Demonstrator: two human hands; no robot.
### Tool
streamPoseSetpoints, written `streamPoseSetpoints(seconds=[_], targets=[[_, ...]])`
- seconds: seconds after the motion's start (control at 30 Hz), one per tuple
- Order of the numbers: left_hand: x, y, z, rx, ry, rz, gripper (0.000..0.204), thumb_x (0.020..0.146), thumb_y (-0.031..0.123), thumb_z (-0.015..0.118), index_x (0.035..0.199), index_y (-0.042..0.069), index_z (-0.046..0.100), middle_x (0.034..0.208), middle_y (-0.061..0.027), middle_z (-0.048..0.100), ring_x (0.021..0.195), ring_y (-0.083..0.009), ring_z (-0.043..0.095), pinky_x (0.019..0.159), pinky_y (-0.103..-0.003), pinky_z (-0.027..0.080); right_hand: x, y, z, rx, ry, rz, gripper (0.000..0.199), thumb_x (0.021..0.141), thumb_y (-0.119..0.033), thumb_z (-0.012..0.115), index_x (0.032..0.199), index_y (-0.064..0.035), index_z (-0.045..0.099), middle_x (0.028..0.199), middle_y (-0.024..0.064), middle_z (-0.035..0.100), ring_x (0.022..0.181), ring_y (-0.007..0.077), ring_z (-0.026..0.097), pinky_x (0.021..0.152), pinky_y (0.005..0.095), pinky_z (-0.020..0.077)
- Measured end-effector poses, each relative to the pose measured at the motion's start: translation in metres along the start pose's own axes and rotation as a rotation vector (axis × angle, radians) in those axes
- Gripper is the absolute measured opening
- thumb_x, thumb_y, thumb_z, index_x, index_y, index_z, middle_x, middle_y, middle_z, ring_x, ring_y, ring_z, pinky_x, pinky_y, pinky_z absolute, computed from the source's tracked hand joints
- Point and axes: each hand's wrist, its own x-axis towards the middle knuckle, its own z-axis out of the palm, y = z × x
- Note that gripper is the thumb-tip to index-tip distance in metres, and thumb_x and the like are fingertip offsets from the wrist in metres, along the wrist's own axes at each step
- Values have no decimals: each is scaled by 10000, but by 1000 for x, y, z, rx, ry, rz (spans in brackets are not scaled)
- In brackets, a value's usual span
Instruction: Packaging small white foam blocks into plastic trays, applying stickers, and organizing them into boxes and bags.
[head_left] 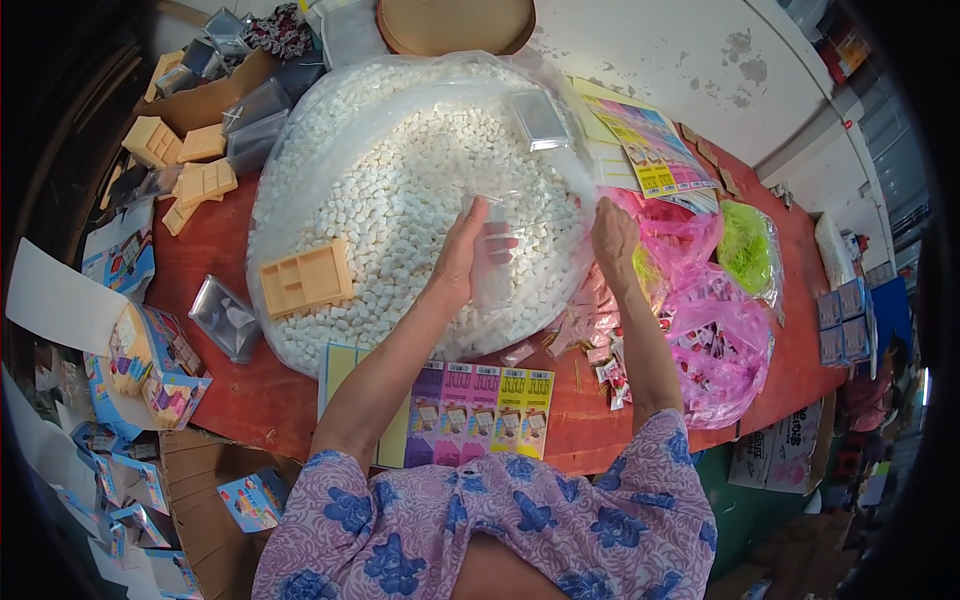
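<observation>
My left hand (465, 245) grips a clear plastic case (493, 280), its fingers showing through the side. It is above a large clear bag (275, 170) full of small white pellets (400, 210). At the bag's right edge my right hand (613, 238) is closed, beside a pink plastic bag (690, 240); anything in its fingers is hidden. A cream compartment tray (306, 278) lies on the pellets at the left. Another clear case (540, 118) rests at the bag's upper right.
Printed card sheets (490, 405) lie at the table's near edge, more sheets (650, 140) at the far right. A bag of lime-green shreds (745, 245) sits right. Folded printed boxes (150, 365), cream trays (205, 180) and a clear case (225, 318) are at left on the red table (250, 400).
</observation>
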Motion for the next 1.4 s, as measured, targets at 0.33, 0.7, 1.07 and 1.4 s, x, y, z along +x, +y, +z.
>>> streamPoseSetpoints(seconds=[0.33,0.7,1.07,1.4], targets=[[-7,-26,6,110,-78,-67,507,772,465,494,1100,94,386,931,-103,513,794,-206,545,671,-313,452,-11,1,-27,-150,-86,-17,151,708,-41,430,847,-21,487,841,171,532,727,308,531,571,387,412],[-21,-2,-17,-204,-88,-43,590,762,568,394,1098,83,410,976,-140,519,863,-279,537,729,-388,448,9,-15,19,401,-322,-69,267,711,17,403,965,35,483,918,217,525,838,373,506,717,391,419],[-20,15,-33,-320,3,197,715,694,634,413,1170,106,341,1012,-113,485,909,-263,504,747,-413,442,-9,-143,-82,1204,-756,-135,177,711,-112,635,824,-27,529,757,-4,535,711,81,499,641,214,403],[-24,15,-44,-238,25,275,681,700,634,402,1175,150,337,1039,-80,457,925,-237,486,752,-389,446,-13,-162,-47,1571,-1112,-7,102,701,-93,634,743,-23,574,678,1,548,618,76,490,569,206,395]])
